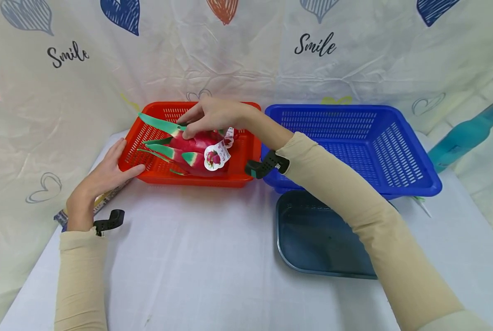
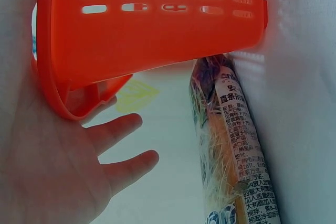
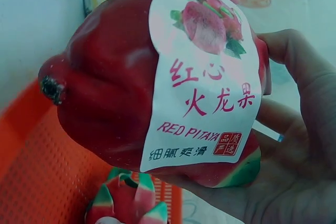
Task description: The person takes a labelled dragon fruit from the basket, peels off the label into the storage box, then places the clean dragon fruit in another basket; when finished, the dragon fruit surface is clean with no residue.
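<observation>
My right hand (image 1: 219, 115) reaches over the red basket (image 1: 188, 180) and grips a red dragon fruit (image 3: 107, 77). In the right wrist view, a white paper label reading "Red Pitaya" wraps that fruit, and the thumb and fingers curl round its far side. A second dragon fruit (image 3: 128, 203) with green-tipped scales sits lower in the basket. At the basket's left end, my left hand (image 1: 110, 170) touches the rim, thumb toward the front. The left wrist view shows the basket rim against the palm, with its fingers (image 2: 126, 174) extended.
A plastic-wrapped pack of spaghetti (image 2: 231, 145) lies on the table beside the red basket's left end. To the right stands a blue basket (image 1: 411, 191), with a dark tray (image 1: 312, 269) in front of it. A bottle of blue liquid (image 1: 463, 138) leans at the far right.
</observation>
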Demonstrator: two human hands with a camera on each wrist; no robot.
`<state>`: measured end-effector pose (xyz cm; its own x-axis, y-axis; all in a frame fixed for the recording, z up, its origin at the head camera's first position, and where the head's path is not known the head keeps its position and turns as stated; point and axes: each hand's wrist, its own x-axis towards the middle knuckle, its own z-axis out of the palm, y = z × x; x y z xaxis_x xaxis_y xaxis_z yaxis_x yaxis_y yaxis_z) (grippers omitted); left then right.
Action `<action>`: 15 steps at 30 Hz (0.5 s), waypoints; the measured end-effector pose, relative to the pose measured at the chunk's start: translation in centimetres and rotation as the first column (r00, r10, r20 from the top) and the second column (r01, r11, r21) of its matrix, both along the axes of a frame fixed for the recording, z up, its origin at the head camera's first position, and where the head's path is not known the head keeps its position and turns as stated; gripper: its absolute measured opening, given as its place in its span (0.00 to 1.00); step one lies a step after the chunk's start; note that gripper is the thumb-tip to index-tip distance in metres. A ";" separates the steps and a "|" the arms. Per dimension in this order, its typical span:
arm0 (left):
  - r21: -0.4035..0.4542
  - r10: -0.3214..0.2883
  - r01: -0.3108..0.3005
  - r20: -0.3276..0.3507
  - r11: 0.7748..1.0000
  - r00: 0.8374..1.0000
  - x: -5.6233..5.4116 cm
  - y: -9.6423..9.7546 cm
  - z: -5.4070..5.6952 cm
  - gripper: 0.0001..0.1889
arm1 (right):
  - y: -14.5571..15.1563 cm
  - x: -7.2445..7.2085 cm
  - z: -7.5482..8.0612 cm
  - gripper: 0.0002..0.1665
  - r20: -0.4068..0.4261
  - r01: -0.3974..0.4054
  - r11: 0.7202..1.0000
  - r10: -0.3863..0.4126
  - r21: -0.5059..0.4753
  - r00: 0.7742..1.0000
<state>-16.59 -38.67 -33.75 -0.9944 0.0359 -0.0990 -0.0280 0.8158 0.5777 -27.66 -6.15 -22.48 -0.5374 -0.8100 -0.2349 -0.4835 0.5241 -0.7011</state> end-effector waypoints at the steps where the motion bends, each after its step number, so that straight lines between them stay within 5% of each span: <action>1: 0.004 -0.002 0.002 -0.004 1.000 1.000 0.0 0.0 0.0 0.52 | 0.1 0.3 0.0 0.29 0.015 0.000 1.000 0.001 -0.012 1.000; 15: -0.006 -0.002 0.002 -0.015 1.000 1.000 0.1 -0.1 -0.1 0.51 | 1.5 4.2 -0.1 0.29 0.038 -0.041 0.992 0.046 -0.121 0.998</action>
<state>-16.50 -38.76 -33.83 -0.9957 0.0377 -0.0843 -0.0175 0.8194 0.5730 -23.48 -4.63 -22.54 -0.4926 -0.8562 -0.1557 -0.4738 0.4139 -0.7773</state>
